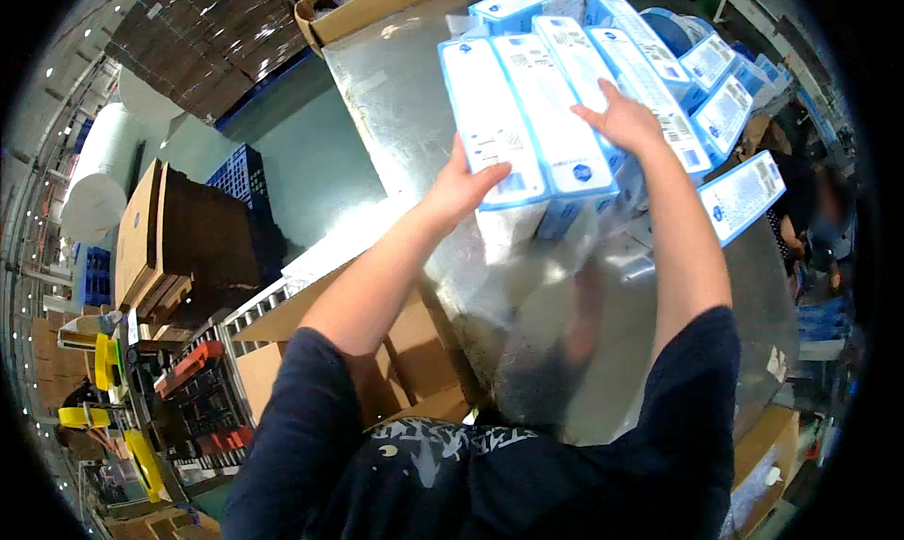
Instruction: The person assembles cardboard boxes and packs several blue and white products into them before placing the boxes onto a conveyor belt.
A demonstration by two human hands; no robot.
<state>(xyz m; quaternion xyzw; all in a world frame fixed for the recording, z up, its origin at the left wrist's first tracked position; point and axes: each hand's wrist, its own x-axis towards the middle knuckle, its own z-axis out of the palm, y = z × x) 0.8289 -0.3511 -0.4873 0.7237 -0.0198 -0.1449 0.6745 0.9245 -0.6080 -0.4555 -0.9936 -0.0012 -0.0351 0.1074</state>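
On the metal table several long blue-and-white boxes stand side by side. My left hand grips the outer side of the leftmost box, its thumb on the top face and its fingers mostly hidden behind the side. Beside it is a second box, touching the first. My right hand holds the row from its right side, at a third box, with thumb and a finger spread over the top and the other fingers hidden. The two hands press the boxes together between them.
More blue-and-white boxes lie to the right, one near the table's right edge. An open carton stands by my left arm, next to a roller conveyor. Another cardboard box is at the far edge. A person is at the right.
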